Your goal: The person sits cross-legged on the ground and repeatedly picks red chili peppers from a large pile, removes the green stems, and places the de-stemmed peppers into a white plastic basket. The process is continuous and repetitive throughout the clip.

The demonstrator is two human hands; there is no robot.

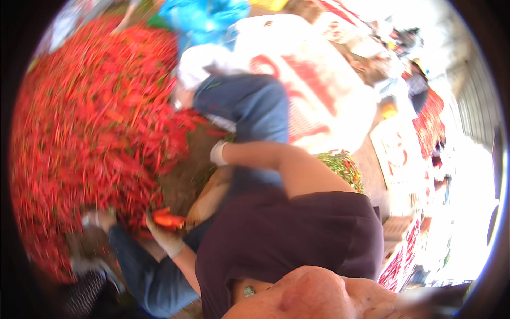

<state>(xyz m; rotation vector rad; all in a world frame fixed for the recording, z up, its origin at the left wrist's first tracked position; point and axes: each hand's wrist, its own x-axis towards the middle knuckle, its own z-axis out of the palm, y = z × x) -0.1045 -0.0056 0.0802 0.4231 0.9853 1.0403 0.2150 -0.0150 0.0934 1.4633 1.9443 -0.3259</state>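
Note:
My left hand [165, 235], in a pale glove, holds several red-orange chili peppers [169, 219] close to my lap. My right hand [218, 153], also gloved, is beside my bent leg in blue jeans; its fingers are blurred or hidden, so its grip cannot be told. A large heap of red chili peppers [95, 119] spreads over the ground in front of me. Between the heap and my lap lies a smooth tan object [209, 197] of unclear kind.
A big white sack with red print [318, 91] stands at my right, near blue plastic [203, 18]. Green and red peppers [344, 169] lie beside it. Another person's forearm [127, 18] reaches to the heap's far edge. A person [418, 87] is farther off, among sacks.

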